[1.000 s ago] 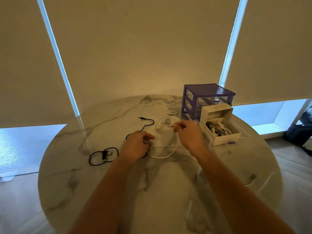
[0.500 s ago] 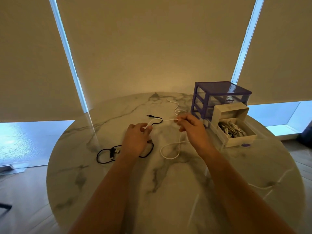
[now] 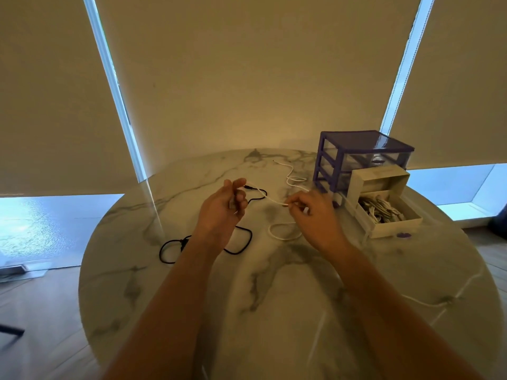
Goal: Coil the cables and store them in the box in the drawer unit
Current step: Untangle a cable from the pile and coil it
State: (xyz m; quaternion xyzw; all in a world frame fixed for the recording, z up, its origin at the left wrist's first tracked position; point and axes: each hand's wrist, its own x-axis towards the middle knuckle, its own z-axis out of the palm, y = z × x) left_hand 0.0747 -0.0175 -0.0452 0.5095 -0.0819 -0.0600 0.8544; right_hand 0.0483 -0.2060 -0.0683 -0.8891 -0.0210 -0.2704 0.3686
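Both hands up over the marble table (image 3: 274,311), w/ a white cable (image 3: 270,198) pulled tight-ish between them. Left hand (image 3: 222,212) curled round one end, fingers bent in, thumb up top. Right hand (image 3: 312,215) pinching the cable further along w/ fingertips (image 3: 291,202). Rest of the white cable hanging down in a loop (image 3: 284,231) on the table, just below the right hand. Looks like the start of coiling, no real coil made yet.

Black cable (image 3: 241,239) loose on the table, under and beside the left hand, not coiled. Another white cable (image 3: 293,176) further back, wiggly, near the purple drawer unit (image 3: 365,154). Box (image 3: 389,215) pulled out at the front of the unit, open, w/ a pile of cables already inside.

Could go wrong:
- White loop on the table close to the black cable. Might snag and drag it along, then a knot.
- Only a pinch on the right side. Thin, slippy cable could pop out and the coil fall apart.
- Loops too big = won't fit in the box, pretty full already.
- Springy cable could uncurl once let go.
- Back white cable easy to forget.
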